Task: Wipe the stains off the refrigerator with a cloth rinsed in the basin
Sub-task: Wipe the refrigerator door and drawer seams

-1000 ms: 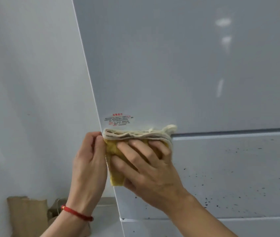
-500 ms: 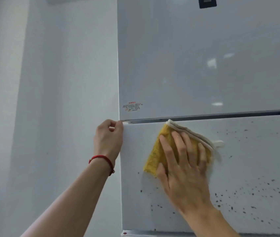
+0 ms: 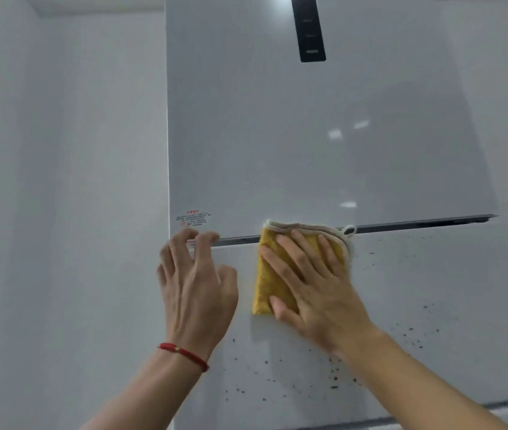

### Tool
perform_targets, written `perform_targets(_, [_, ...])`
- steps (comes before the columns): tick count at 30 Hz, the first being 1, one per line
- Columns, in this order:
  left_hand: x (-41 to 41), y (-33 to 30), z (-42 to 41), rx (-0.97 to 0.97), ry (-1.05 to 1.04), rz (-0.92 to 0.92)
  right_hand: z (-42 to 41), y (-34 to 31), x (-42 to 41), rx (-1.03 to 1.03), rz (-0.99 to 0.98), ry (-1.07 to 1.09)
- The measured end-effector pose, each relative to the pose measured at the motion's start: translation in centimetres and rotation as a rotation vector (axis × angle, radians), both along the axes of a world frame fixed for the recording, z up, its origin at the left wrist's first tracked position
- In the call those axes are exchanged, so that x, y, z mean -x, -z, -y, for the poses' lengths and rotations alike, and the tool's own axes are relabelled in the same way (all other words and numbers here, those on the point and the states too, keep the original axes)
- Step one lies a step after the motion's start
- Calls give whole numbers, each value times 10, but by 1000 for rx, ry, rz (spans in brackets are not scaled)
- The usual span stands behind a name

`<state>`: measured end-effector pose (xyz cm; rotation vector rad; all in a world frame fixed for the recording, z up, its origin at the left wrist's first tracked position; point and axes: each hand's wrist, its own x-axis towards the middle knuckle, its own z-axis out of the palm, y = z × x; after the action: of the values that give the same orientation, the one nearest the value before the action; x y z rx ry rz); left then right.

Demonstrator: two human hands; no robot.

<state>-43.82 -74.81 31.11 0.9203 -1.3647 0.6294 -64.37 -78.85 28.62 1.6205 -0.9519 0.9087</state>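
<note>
Glossy grey refrigerator [image 3: 324,144], unreadable red-print sticker [image 3: 193,218]; right hand [image 3: 314,283] pressing flat yellow terry cloth [image 3: 266,283] at speckled lower door's top edge, left hand [image 3: 195,287] hovering loosely spread, holding nothing.

soft, even, slightly dim indoor light, cool grey cast. glossy refrigerator [image 3: 324,150] door shows small white glare patches mid-right and a bright spot at the top edge, plus a dim, dark reflection. faint shadows under the left hand [image 3: 195,283] and right hand [image 3: 314,293]. overall soft focus, compression smear, wide-angle lean on vertical edges.
</note>
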Motion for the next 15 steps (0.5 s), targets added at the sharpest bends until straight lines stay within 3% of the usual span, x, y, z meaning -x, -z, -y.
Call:
perform_targets(3, [17,3,2,-46,-42,178,0,12,75,-6,167,51])
perform_targets(7, [55,7,5,-23,-32,360,3,9,75,13,757,68])
perform_targets(8, [71,5,4,-9,-4,378,4,10,67,11,757,88])
perform_targets(12, [123,-4,-1,44,39,472,-3,18,103,-87,301,111])
perform_targets(15, [145,-14,-1,22,9,536,-7,16,163,-109,350,132])
